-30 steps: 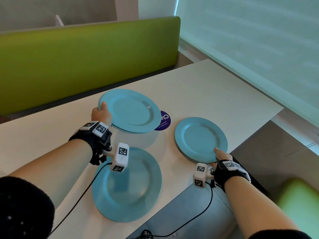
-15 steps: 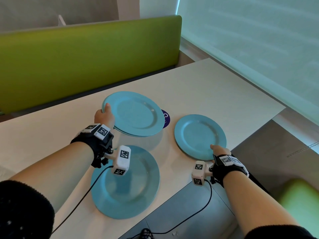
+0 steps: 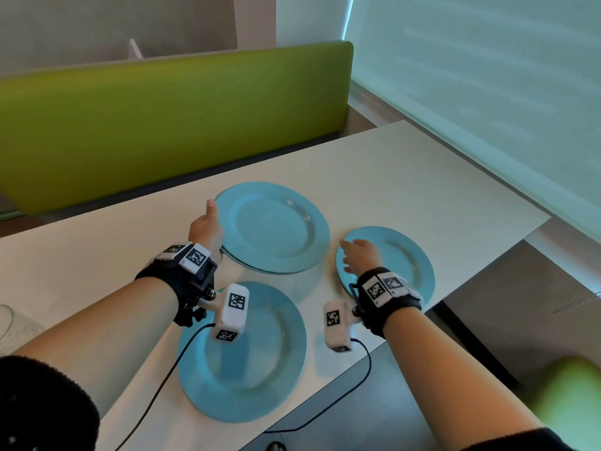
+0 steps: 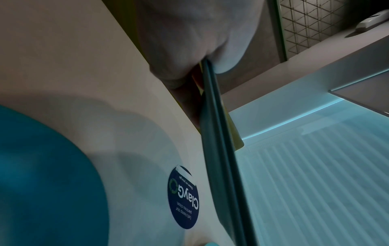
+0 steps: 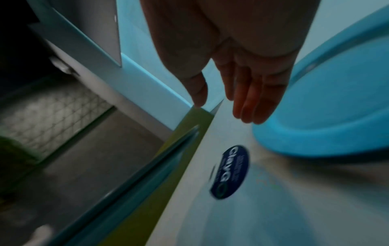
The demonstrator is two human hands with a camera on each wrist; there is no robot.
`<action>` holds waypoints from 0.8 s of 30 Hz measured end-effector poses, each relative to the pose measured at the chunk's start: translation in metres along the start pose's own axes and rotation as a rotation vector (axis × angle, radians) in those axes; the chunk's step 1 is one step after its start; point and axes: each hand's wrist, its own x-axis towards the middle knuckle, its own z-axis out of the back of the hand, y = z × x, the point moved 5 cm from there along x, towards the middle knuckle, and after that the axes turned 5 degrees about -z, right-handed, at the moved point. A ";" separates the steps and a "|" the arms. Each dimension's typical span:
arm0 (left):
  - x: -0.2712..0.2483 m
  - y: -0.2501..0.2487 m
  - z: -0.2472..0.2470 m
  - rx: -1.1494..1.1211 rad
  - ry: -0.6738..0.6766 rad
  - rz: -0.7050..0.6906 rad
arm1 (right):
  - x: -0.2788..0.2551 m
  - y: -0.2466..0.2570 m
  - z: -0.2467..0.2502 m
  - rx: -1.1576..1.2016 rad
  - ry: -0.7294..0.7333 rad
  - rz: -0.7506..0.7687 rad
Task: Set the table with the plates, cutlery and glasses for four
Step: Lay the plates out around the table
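The left hand (image 3: 205, 227) holds two blue plates stacked together (image 3: 273, 227), with the thumb on top of the rim and the other fingers under it. The left wrist view shows two thin edges pinched between thumb and fingers (image 4: 183, 93). This stack is up off the white counter (image 3: 406, 177), and its shadow falls below it.

Just below the left wrist, a third blue plate (image 3: 257, 362) lies flat on the counter near its front edge.

Between the hands, a dark blue round sticker (image 4: 183, 197) is stuck on the counter, under the lifted stack.

The right hand (image 3: 359, 255) is spread wide and holds nothing. Its fingers (image 5: 250, 99) are straight. It hovers over the left side of a fourth blue plate (image 3: 406, 265), which lies flat on the counter.

All the plates are round, smooth and light blue, with a wide flat rim. That makes four plates: two held, two lying down.

A clear glass (image 3: 13, 323) shows at the far left edge, left of the left arm.
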 end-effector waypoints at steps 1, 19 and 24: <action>0.000 0.001 0.002 -0.009 0.016 0.015 | -0.005 0.009 -0.014 0.004 0.048 0.026; 0.056 -0.018 0.110 -0.132 -0.094 0.017 | -0.035 0.068 -0.125 0.412 0.273 -0.160; 0.085 -0.019 0.170 -0.042 -0.324 -0.042 | -0.030 0.061 -0.146 0.437 0.218 -0.144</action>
